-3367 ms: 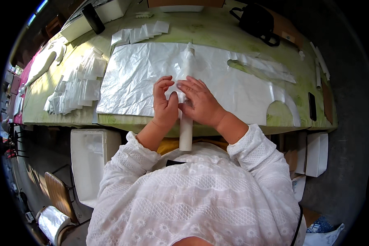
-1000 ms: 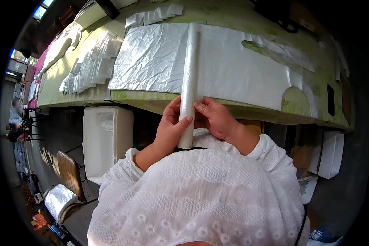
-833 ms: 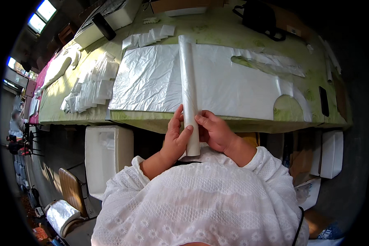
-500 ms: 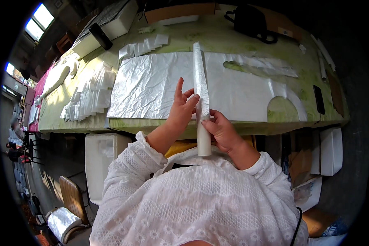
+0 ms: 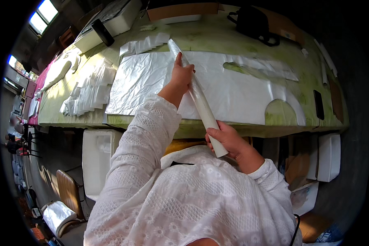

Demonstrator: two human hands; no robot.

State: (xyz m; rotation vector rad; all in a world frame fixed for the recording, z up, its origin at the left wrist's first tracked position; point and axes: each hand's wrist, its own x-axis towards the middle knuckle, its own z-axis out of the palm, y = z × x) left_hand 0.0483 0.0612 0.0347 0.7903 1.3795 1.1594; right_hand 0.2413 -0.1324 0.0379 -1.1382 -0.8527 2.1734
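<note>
Evidently the work in hand is the handling of a white, film-wrapped roll (image 5: 201, 104), which slants above the table (image 5: 209, 35), its near end past the table's edge and close to the wearer's body. Taking the roll as landmark, the right hand (image 5: 224, 139) is closed round its near end, thumb on top and fingers beneath. The left hand (image 5: 182, 76) lies over its far half, index finger pointing up along it; whether that hand grips or only rests cannot be told. Left of the roll spreads crinkled silvery film (image 5: 137, 86), with folded clear packets (image 5: 95, 86) beyond that; right of it lies smoother white film (image 5: 233, 98). Whether the far end of the roll touches anything beneath is unclear. The step looks like aligning or smoothing the roll by its two halves. From here, the next move would seem to call for a firm right hand as pivot, while the left settles its far half without creasing the film.
</note>
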